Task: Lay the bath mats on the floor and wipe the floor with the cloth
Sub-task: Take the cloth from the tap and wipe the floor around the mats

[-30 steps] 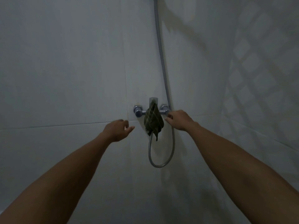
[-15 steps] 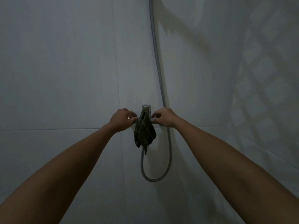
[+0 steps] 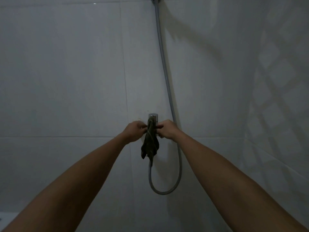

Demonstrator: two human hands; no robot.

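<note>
A dark green cloth (image 3: 150,144) hangs from the chrome shower tap (image 3: 153,116) on the white tiled wall. My left hand (image 3: 135,131) is closed on the tap's left side, right against the cloth. My right hand (image 3: 167,129) is closed on the tap's right side, its fingers touching the cloth's top. The tap's handles are hidden under my hands, so whether the fingers grip the cloth or the handles is unclear. No bath mat or floor is in view.
A grey shower hose (image 3: 164,77) runs down the wall from the top and loops below the tap (image 3: 164,192). The right-hand wall (image 3: 275,81) meets this one at a corner and carries a lattice shadow.
My left hand came in from the left and closed on the tap next to the cloth. The right hand stayed at the tap. The camera tilted up a little.
</note>
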